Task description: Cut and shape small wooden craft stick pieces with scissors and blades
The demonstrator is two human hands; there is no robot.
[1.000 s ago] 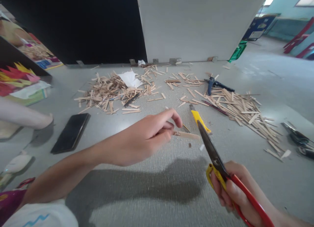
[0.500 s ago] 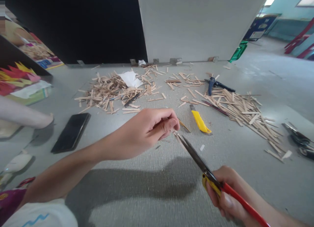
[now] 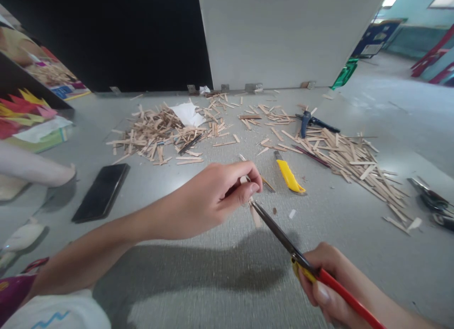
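My left hand [image 3: 209,201] pinches a small wooden stick [image 3: 254,214] between thumb and fingers, over the grey floor [image 3: 198,272]. My right hand [image 3: 329,291], at the lower right, grips the red and yellow handles of a pair of scissors [image 3: 283,236]. The scissor blades point up and left, with their tips meeting the stick just below my left fingertips. A yellow utility knife [image 3: 289,175] lies on the floor just beyond the stick.
Two heaps of cut wooden sticks [image 3: 159,132] [image 3: 347,158] lie further back. A black phone [image 3: 101,191] rests at the left, near another person's arm [image 3: 35,168]. Blue-handled pliers [image 3: 308,120] and dark tools [image 3: 431,203] lie to the right. A white panel [image 3: 283,35] stands behind.
The scissors swung left from beside the utility knife to the stick at my left fingertips. The stick now points downward from my fingers rather than sideways.
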